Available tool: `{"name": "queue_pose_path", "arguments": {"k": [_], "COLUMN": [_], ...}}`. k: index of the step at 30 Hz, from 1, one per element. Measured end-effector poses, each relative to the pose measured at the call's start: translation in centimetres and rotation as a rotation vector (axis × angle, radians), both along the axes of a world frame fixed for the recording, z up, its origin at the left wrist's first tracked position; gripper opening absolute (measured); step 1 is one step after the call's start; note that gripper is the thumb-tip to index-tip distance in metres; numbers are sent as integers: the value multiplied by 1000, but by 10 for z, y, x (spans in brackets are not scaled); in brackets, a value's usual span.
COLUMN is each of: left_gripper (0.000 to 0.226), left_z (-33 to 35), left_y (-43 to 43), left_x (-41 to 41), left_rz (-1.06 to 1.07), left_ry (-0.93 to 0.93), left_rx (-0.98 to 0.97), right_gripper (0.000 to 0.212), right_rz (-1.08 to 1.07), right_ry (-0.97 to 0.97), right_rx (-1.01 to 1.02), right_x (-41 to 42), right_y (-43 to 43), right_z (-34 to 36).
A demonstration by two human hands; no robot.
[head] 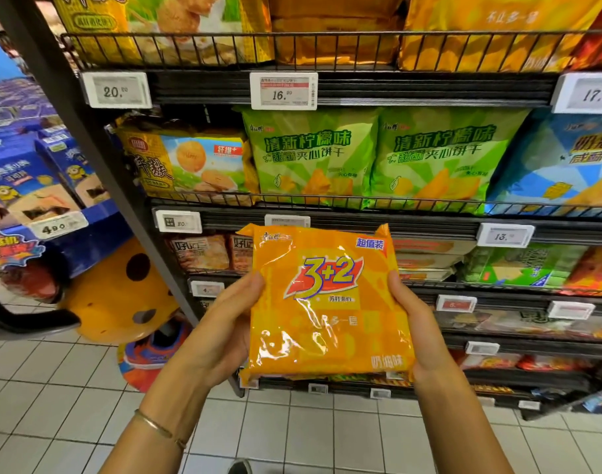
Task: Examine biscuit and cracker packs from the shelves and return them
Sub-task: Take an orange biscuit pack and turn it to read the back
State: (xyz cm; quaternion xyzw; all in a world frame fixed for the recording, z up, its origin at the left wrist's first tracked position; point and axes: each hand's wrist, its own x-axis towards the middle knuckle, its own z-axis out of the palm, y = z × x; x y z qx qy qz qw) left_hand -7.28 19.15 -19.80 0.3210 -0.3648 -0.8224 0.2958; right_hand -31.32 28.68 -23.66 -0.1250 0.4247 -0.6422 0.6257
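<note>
An orange cracker pack (327, 302) printed "3+2" is held upright in front of the shelves, its front facing me. My left hand (221, 323) grips its left edge with the thumb on the front. On the opposite edge, my right hand (417, 319) holds it the same way. The fingers of both hands are hidden behind the pack. More orange packs (334, 42) stand on the top shelf.
The black wire shelf unit (361, 206) carries green lemon biscuit bags (313, 155), a yellow biscuit bag (190, 159), a blue bag (563, 162) and white price tags (283, 90). Blue display boxes (29, 179) and a yellow figure (121, 289) stand left. White floor tiles lie below.
</note>
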Motion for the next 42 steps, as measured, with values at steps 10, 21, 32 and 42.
{"name": "queue_pose_path", "arguments": {"k": [10,21,32,42], "left_gripper": [52,118,124,117], "left_z": [-5,-18,-18,-20], "left_y": [-2,6,10,14], "left_x": [-9,-10,-9,-12], "left_rz": [-11,-166,-128,-18], "left_ry": [-27,-201,-189,-236], "left_rx": [92,-66,-202,-338], "right_gripper": [51,68,105,106], "right_rz": [-43,109,113,136], "right_ry": [-125,-101,139,232], "right_rx": [71,-52,-175,-232], "right_x": [3,-4,-4,-5], "right_y": [1,11,16,21], "right_z": [-19,-23,-3,-5]}}
